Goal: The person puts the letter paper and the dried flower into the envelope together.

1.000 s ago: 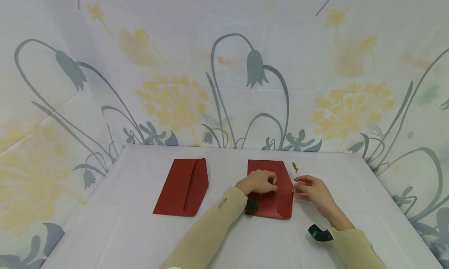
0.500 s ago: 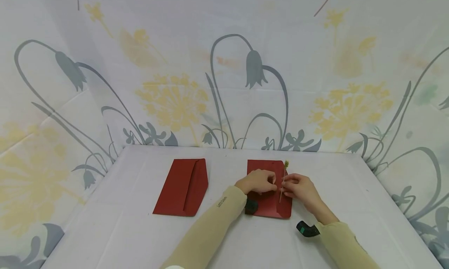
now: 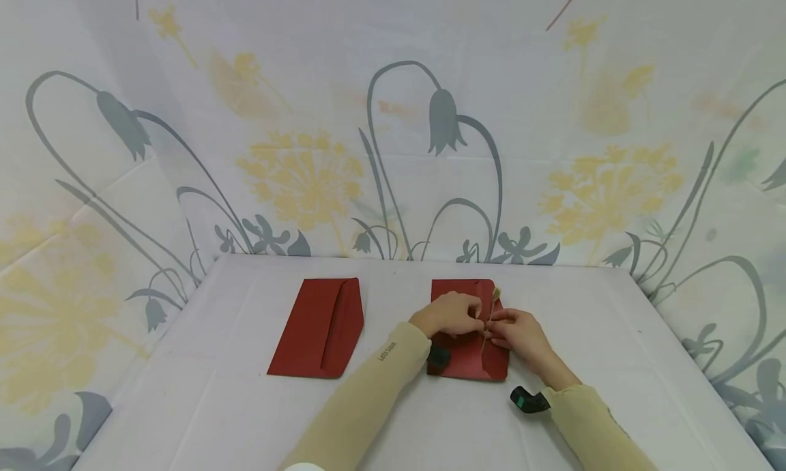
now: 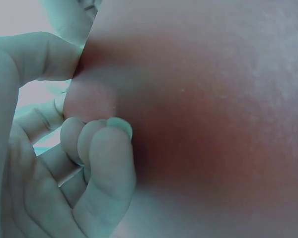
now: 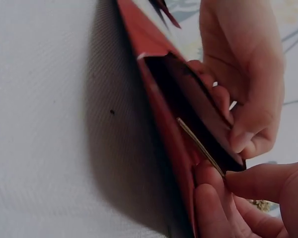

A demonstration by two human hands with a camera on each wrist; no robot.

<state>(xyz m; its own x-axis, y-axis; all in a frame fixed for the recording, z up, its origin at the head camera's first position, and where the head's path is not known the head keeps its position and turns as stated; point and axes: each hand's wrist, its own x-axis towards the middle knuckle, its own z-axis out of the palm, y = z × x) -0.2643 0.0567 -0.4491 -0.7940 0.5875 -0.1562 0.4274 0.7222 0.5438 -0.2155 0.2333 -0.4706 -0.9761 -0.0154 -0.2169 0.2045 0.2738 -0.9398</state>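
A red envelope (image 3: pixel 468 368) lies under both hands at the right of the table. My left hand (image 3: pixel 451 314) pinches the edge of its pocket; in the right wrist view that front panel (image 5: pixel 203 101) is lifted and the dark opening shows. Between thumb and fingers my right hand (image 3: pixel 518 334) pinches a thin-stemmed sprig (image 3: pixel 496 294) with a small yellow-green head. Seen from the right wrist, the stem's end (image 5: pixel 191 131) sits at the mouth of the pocket. The left wrist view is filled mostly by blurred red paper (image 4: pixel 203 119) beside my fingers.
Another red envelope (image 3: pixel 313 327) lies at the left of the white-covered table (image 3: pixel 202 403). A black wrist device (image 3: pixel 529 400) sits by the right forearm, and a second dark one (image 3: pixel 439 358) is under the left wrist. A flower-patterned cloth (image 3: pixel 393 184) hangs behind the table.
My right hand has moved left with the sprig, from beside the envelope to over its pocket opening, close to my left fingers. The left hand has stayed nearly still.
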